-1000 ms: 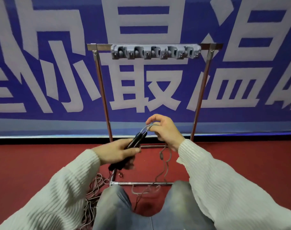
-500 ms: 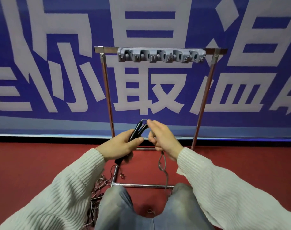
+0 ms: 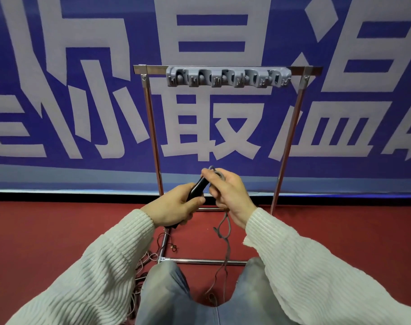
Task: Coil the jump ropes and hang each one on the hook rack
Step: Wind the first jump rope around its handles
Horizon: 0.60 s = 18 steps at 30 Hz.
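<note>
My left hand [image 3: 174, 206] grips the black jump rope handles [image 3: 198, 190], which point up and to the right. My right hand [image 3: 226, 193] pinches a loop of the grey rope cord [image 3: 225, 231] at the handles' tips. The rest of the cord hangs from that hand down to the floor between my knees. The grey hook rack [image 3: 227, 77] sits on the top bar of a metal frame [image 3: 150, 127] straight ahead, well above both hands, and nothing hangs on its hooks.
More jump ropes [image 3: 141, 266] lie tangled on the red floor at the lower left, by the frame's base bar [image 3: 204, 262]. A blue banner with large white characters [image 3: 59, 90] covers the wall behind the frame.
Both hands have risen a little toward the rack. My right hand has wound the cord closer round the handle tips, and the hanging cord has shortened and lifted.
</note>
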{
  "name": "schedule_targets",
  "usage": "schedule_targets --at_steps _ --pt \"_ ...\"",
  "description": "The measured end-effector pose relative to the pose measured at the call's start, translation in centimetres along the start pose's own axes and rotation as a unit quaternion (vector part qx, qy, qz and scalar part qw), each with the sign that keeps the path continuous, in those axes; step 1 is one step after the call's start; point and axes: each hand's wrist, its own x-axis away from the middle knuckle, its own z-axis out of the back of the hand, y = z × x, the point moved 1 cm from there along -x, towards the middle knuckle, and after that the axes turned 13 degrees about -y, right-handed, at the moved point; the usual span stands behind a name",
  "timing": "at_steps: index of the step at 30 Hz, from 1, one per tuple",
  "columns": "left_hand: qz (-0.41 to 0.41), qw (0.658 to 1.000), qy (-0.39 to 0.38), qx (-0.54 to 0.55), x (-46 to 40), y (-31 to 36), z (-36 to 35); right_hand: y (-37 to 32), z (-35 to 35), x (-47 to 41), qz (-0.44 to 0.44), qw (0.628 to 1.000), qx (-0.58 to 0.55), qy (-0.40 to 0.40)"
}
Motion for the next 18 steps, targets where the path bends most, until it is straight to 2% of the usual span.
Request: schedule_targets --at_steps 4,5,7,9,11,13,15,16,18 --pt "0.002 1.000 0.028 0.008 -0.3 -0.6 -1.5 -0.4 0.3 -0.6 0.003 0.997 -0.034 0.065" --pt "0.005 0.999 0.051 0.012 -0.2 -0.7 -2.0 -0.6 0.6 -0.7 -0.004 0.997 -0.035 0.064" --pt "0.007 0.994 0.099 0.046 0.2 -0.8 -2.6 -0.9 1.4 -0.8 -0.029 0.999 -0.032 0.015" --pt "0.005 0.978 0.083 0.192 1.0 -0.4 -2.3 -0.7 2.6 -0.8 -0.037 0.998 -0.040 -0.044" --pt "0.022 0.948 0.038 0.315 2.2 0.7 -1.5 -0.5 3.8 -0.5 -0.020 0.998 -0.004 -0.057" --pt "0.004 0.919 0.018 0.393 3.1 1.6 -0.7 -0.1 4.5 -0.1 0.005 0.995 0.089 -0.051" --pt "-0.021 0.898 0.029 0.440 3.6 2.3 0.1 1.0 4.7 0.6 0.011 0.974 0.222 -0.033" --pt "-0.026 0.895 0.038 0.443 3.6 2.6 0.5 1.7 4.7 1.0 0.012 0.949 0.315 -0.023" --pt "-0.014 0.914 0.074 0.399 2.9 2.4 0.9 3.0 4.5 2.0 -0.006 0.850 0.527 -0.026"
